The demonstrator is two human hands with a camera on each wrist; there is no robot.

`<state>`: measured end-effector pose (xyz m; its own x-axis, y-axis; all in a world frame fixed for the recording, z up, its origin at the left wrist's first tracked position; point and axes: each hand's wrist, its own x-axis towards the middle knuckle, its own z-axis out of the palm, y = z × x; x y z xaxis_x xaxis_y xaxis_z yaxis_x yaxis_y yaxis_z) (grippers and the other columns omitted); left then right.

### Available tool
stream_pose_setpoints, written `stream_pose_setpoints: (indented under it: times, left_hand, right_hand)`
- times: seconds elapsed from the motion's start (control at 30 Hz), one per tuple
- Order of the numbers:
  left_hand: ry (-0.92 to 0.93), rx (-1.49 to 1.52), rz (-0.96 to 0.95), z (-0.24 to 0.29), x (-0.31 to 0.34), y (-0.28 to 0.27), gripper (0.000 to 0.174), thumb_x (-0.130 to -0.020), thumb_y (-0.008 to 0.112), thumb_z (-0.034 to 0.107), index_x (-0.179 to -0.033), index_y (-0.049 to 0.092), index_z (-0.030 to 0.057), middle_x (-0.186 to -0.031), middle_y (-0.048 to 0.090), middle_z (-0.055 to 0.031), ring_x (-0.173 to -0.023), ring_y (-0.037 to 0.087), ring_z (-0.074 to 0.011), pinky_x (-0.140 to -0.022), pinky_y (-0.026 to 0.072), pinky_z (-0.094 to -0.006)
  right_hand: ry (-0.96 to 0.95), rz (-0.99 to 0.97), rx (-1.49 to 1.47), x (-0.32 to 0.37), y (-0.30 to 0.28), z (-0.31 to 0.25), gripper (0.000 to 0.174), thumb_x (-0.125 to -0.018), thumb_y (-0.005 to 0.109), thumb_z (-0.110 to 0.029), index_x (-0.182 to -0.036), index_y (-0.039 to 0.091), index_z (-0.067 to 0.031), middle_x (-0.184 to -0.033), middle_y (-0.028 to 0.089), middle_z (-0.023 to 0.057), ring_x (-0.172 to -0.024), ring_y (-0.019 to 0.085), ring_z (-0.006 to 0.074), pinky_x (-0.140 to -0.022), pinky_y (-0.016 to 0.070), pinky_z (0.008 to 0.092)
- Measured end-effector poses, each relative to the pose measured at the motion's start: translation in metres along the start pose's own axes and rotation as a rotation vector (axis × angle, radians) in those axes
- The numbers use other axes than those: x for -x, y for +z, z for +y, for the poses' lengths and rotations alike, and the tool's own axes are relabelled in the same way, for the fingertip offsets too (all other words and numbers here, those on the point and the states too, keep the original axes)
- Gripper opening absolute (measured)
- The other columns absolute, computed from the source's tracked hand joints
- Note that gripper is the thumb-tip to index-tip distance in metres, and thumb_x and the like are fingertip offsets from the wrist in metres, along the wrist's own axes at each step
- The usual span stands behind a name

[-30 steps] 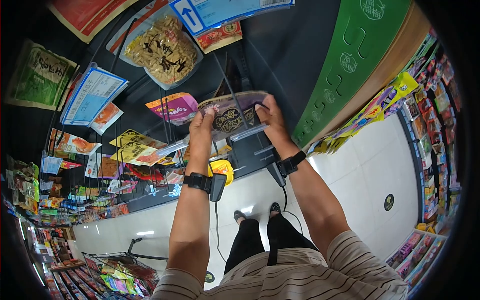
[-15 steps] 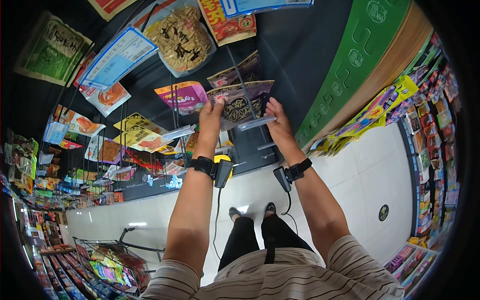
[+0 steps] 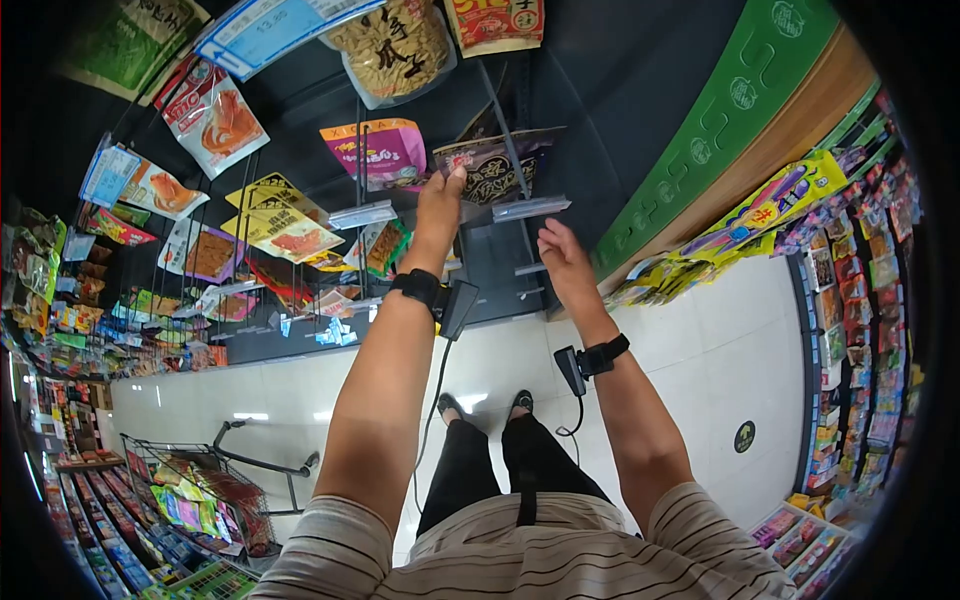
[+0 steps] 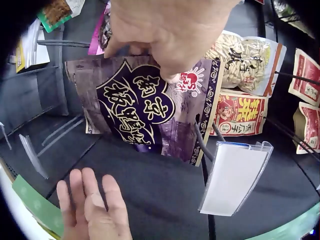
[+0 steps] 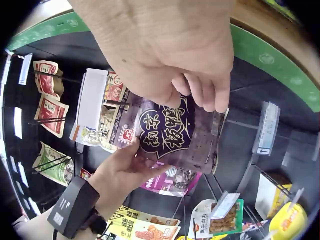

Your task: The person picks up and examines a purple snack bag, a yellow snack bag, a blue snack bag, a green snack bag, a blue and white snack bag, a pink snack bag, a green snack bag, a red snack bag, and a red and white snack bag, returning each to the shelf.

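Note:
A purple-grey snack packet (image 3: 487, 178) with dark panels and gold lettering hangs on a shelf hook. My left hand (image 3: 437, 215) pinches its left edge, thumb on the printed front and fingers behind. The left wrist view shows the packet (image 4: 135, 107) tilted, the hook's prong passing through its header near a blank label holder (image 4: 235, 177). Apart from the packet, below its right side, my right hand (image 3: 567, 262) holds nothing, its fingers loosely extended. Partly hidden behind the packet is a similar dark one. A purple-and-orange packet (image 3: 375, 152) hangs just to the left.
A bag of seeds (image 3: 395, 50) and a red-and-yellow packet (image 3: 497, 22) hang above. A green shelf strip (image 3: 700, 150) runs along the right, beside hanging yellow packets (image 3: 745, 215). Clear label holders (image 3: 530, 209) jut out from hooks. A shopping cart (image 3: 200, 490) stands at lower left.
My right hand has let go of the packet's right side and drawn back down and right. My left hand still pinches the left edge. The view has shifted, with the shelf goods moving upward.

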<state>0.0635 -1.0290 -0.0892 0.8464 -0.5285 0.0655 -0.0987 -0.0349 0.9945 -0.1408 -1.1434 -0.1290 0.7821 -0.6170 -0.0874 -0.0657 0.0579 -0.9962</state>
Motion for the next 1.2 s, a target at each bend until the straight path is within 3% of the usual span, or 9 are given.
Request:
stream_pose_setpoints:
  times: [0.27, 0.4, 0.47, 0.53, 0.6, 0.8, 1.0, 1.07, 1.2]
  left_hand:
    - [-0.006, -0.2, 0.094, 0.008, 0.059, -0.01, 0.053, -0.094, 0.061, 0.036, -0.129, 0.054, -0.0034, -0.116, 0.065, -0.0212, -0.111, 0.061, -0.0301, -0.097, 0.0457, -0.0357]
    - [-0.185, -0.048, -0.254, -0.042, 0.166, -0.056, 0.04, -0.098, 0.06, 0.035, -0.121, 0.058, 0.0027, -0.107, 0.065, -0.0072, -0.103, 0.06, -0.0176, -0.092, 0.0475, -0.0324]
    - [-0.305, -0.289, -0.529, -0.053, 0.233, -0.096, 0.031, -0.102, 0.054, 0.035, -0.116, 0.061, 0.0091, -0.108, 0.063, -0.0015, -0.104, 0.056, -0.014, -0.095, 0.0435, -0.03]
    - [-0.519, -0.551, -0.582, -0.051, 0.298, -0.133, 0.044, -0.096, 0.058, 0.046, -0.114, 0.061, 0.006, -0.11, 0.066, -0.0072, -0.104, 0.061, -0.02, -0.095, 0.0462, -0.0353]
    - [-0.677, -0.597, -0.465, -0.057, 0.361, -0.178, 0.05, -0.094, 0.06, 0.049, -0.118, 0.061, 0.0045, -0.108, 0.066, -0.0094, -0.102, 0.062, -0.0215, -0.091, 0.0484, -0.0351]
    - [-0.765, 0.11, 0.335, -0.047, 0.535, -0.306, 0.049, -0.093, 0.06, 0.044, -0.121, 0.06, 0.0035, -0.108, 0.066, -0.0081, -0.098, 0.064, -0.018, -0.083, 0.0505, -0.0311]
    - [-0.738, 0.049, 0.745, -0.064, 0.702, -0.397, 0.039, -0.093, 0.061, 0.038, -0.117, 0.062, 0.0066, -0.099, 0.067, -0.0038, -0.092, 0.064, -0.0134, -0.077, 0.0511, -0.0298]
    - [-0.659, -0.073, 0.854, -0.078, 0.752, -0.423, 0.044, -0.093, 0.063, 0.041, -0.11, 0.064, 0.001, -0.092, 0.07, -0.0104, -0.087, 0.066, -0.0196, -0.078, 0.0516, -0.0311]
    - [-0.77, -0.463, 1.005, -0.147, 0.836, -0.509, 0.055, -0.091, 0.064, 0.041, -0.124, 0.059, -0.0026, -0.115, 0.066, -0.027, -0.111, 0.061, -0.0422, -0.096, 0.0486, -0.041]
  right_hand:
    - [0.047, -0.08, -0.082, 0.044, -0.007, 0.006, 0.037, -0.099, 0.057, -0.013, -0.134, 0.052, -0.0034, -0.125, 0.062, 0.0136, -0.112, 0.06, 0.0182, -0.096, 0.0478, 0.0288]
    - [0.163, -0.262, -0.047, 0.095, -0.013, 0.008, 0.028, -0.101, 0.055, -0.019, -0.123, 0.059, -0.0013, -0.107, 0.069, 0.0097, -0.094, 0.066, 0.0158, -0.082, 0.0533, 0.0286]
    - [0.202, -0.386, -0.007, 0.116, -0.019, 0.017, 0.024, -0.101, 0.055, -0.021, -0.115, 0.062, -0.0025, -0.097, 0.069, 0.0076, -0.083, 0.065, 0.0132, -0.074, 0.0541, 0.0265]
    - [0.322, -0.406, 0.102, 0.133, -0.02, 0.024, 0.024, -0.099, 0.059, -0.026, -0.109, 0.063, -0.0043, -0.092, 0.068, 0.0067, -0.079, 0.066, 0.0139, -0.069, 0.0546, 0.0261]
    - [0.398, -0.371, 0.192, 0.147, -0.012, 0.029, 0.022, -0.099, 0.056, -0.025, -0.108, 0.064, -0.0062, -0.091, 0.068, 0.0073, -0.077, 0.066, 0.0143, -0.067, 0.0547, 0.0268]
    - [0.361, -0.516, 0.26, 0.184, 0.087, 0.023, 0.02, -0.098, 0.056, -0.023, -0.103, 0.063, -0.0047, -0.088, 0.067, 0.0066, -0.075, 0.065, 0.0139, -0.066, 0.0546, 0.0277]
    - [0.269, -0.889, 0.358, 0.255, 0.261, 0.012, 0.019, -0.097, 0.059, -0.021, -0.1, 0.064, -0.0032, -0.082, 0.067, 0.0067, -0.068, 0.064, 0.0128, -0.065, 0.0548, 0.0266]
    - [0.24, -1.017, 0.379, 0.289, 0.316, 0.002, 0.019, -0.097, 0.06, -0.021, -0.101, 0.063, -0.0022, -0.081, 0.066, 0.0067, -0.068, 0.064, 0.0131, -0.065, 0.055, 0.027]
    - [0.239, -1.165, 0.436, 0.35, 0.4, -0.017, 0.021, -0.098, 0.059, -0.021, -0.102, 0.063, -0.001, -0.082, 0.066, 0.0063, -0.07, 0.064, 0.0128, -0.067, 0.0548, 0.0258]
